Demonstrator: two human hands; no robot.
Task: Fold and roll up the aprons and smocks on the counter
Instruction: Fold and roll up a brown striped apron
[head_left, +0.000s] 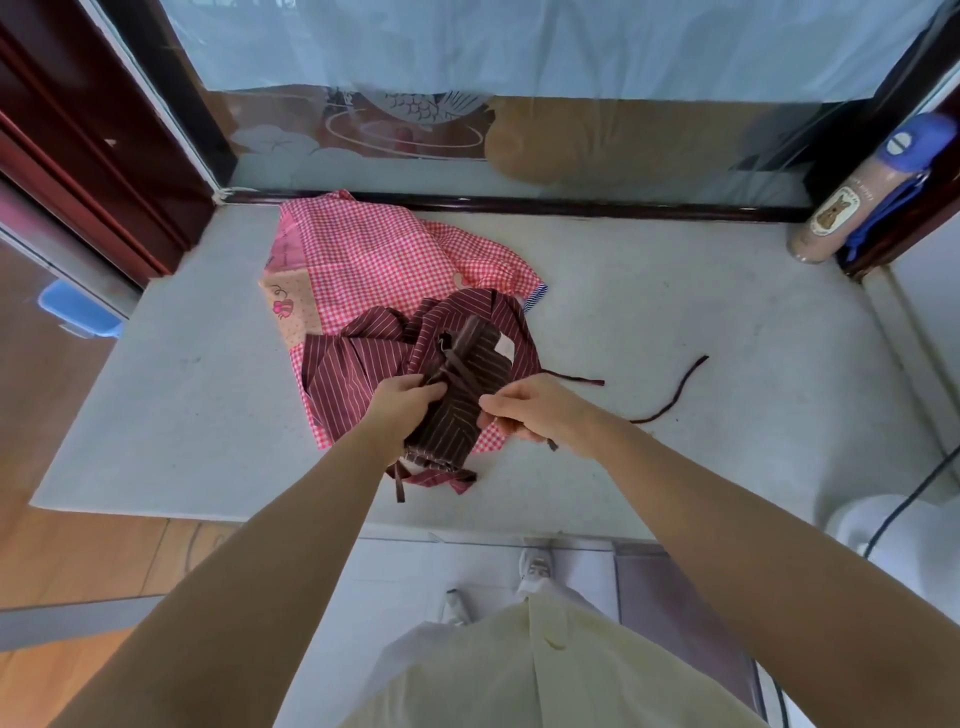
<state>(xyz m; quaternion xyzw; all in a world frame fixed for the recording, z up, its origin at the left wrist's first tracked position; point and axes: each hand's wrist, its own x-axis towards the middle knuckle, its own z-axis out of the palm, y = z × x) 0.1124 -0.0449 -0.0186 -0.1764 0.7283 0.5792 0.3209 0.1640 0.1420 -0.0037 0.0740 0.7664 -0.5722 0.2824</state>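
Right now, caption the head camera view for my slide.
Left hand grips a rolled brown apron, right hand pinches its tie, over a maroon apron and pink checked smock on the counter.

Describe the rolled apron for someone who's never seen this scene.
On the pale counter, look near the front edge. The left hand and right hand grip a dark brown pinstriped roll wrapped by a strap. Unlike it, the maroon striped apron and pink gingham smock lie loose.

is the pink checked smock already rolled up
No, the pink checked smock lies spread loose on the counter, partly under the maroon striped apron.
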